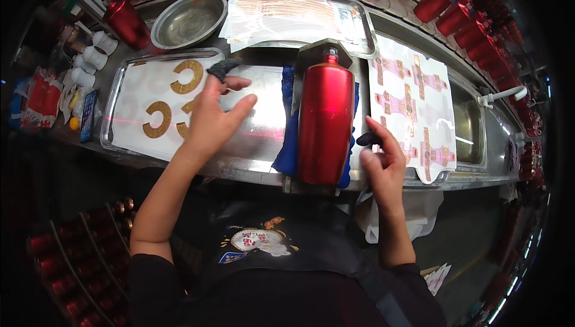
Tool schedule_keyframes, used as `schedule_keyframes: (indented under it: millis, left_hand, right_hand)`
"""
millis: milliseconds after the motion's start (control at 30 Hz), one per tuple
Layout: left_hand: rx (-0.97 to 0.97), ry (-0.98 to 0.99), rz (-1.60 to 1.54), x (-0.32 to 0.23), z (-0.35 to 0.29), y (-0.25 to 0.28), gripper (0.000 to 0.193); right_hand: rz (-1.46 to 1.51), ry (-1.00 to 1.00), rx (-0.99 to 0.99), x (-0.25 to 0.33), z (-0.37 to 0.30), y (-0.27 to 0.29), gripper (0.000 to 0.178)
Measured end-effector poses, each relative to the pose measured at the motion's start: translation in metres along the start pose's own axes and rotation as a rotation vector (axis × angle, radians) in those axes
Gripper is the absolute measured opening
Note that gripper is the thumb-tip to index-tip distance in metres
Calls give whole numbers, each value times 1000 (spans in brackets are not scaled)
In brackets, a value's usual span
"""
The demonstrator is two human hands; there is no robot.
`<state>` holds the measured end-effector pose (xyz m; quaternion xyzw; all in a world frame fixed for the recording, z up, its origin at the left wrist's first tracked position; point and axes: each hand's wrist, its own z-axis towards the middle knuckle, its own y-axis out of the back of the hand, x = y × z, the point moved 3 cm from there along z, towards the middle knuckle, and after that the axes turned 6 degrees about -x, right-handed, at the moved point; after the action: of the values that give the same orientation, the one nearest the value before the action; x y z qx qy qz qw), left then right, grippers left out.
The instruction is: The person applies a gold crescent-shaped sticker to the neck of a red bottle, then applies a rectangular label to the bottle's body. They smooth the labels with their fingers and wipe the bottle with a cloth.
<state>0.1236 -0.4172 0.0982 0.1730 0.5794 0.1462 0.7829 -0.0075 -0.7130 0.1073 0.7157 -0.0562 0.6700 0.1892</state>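
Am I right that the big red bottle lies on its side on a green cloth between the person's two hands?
Not quite: the cloth under the red bottle is blue, not green, as the head view shows. The rest holds: the bottle lies on its side between the left hand, which reaches over the tray of gold C-shaped stickers, and the right hand.

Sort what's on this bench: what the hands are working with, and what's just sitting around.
In use: red bottle lying on blue cloth; gold ring stickers under the left hand; sticker sheet by the right hand.

Lying about: steel bowl, white cups, upright red bottles.
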Motion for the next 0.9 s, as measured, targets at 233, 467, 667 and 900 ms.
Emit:
schedule_keyframes:
  millis: [233,467,667,900]
  left_hand:
    - [-280,-35,-6,4,47,-15,23]
    - [-365,77,443,44,138,1,36]
    - [-193,304,730,45,182,-18,63]
    - [-332,410,548,69,197,-17,56]
  right_hand:
    - [-177,115,120,-6,1,-18,93]
    - [-98,50,201,-9,4,-13,95]
    - [-69,48,212,-14,6,-13,95]
    - [-21,20,230,-12,7,-14,92]
